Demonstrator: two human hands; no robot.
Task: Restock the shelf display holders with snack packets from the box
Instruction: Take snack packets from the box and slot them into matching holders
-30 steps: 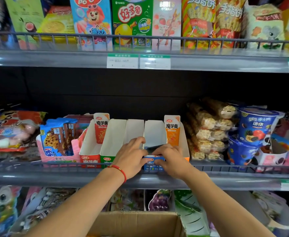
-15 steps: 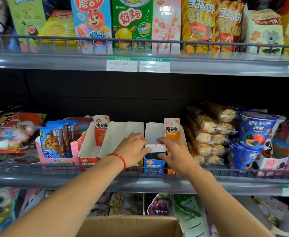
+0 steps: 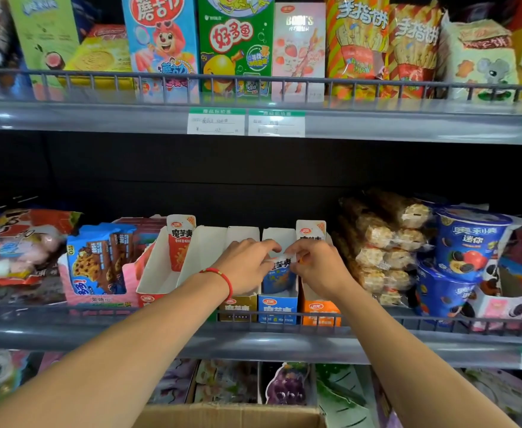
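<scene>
Left hand, right hand: each grip pinching blue packet, print half-hidden.

One head-worn view, close in, faces the middle shelf straight on, tilting slightly down toward the cardboard box at bottom edge.

On the upper shelf I read 蘑古力 on the blue box, 好多鱼 on the green box and 手指饼 on the striped bag; at centre, 魔芋爽 marks the red packet, and at right 奥利奥 迷你 marks the blue cup.
</scene>
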